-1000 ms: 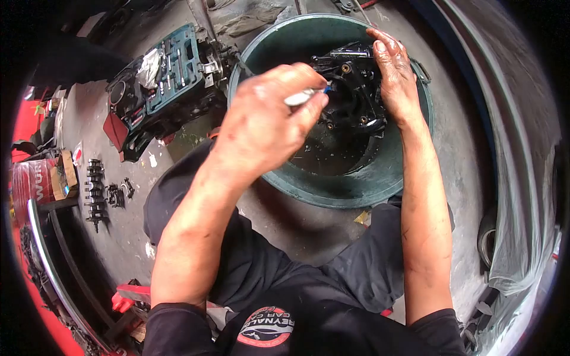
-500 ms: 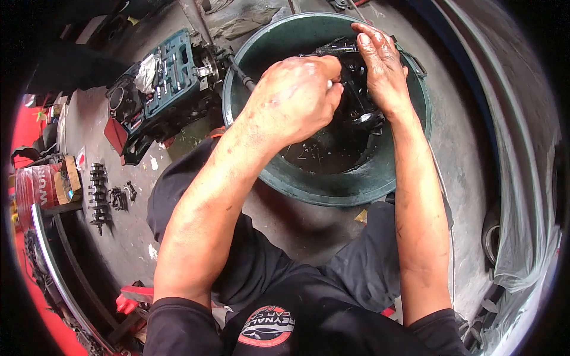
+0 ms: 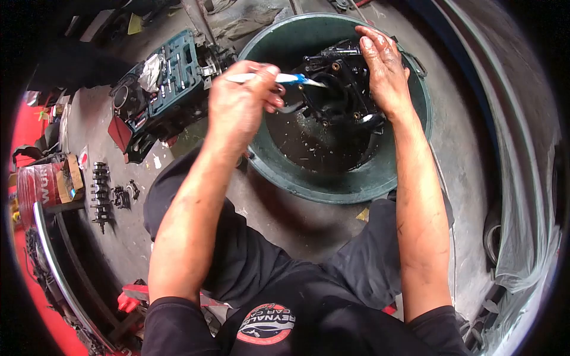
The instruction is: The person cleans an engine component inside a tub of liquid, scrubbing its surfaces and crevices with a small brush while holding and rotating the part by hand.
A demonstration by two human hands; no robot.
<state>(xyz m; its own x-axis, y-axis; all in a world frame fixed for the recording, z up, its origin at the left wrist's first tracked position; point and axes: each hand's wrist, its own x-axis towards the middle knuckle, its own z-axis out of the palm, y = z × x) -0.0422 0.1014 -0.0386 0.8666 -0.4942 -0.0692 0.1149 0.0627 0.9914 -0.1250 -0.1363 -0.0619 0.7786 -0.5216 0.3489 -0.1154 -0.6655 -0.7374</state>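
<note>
Head view: left hand was closed around a slim brush (smooth white handle, blue neck, tip blurred), its head over the black part. Part sat in the round green tub, glossy, wet-looking, ribbed, with a curved opening and small brassy rings. Right hand lay along the part's right side, fingers long and close together, greasy; couldn't tell if it gripped. Dark liquid below, flecked. Lobed metal shaft lay on rough grey floor.

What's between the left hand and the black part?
The brush: in the head view, its blue-and-white end points from the left hand toward the black part.
</note>
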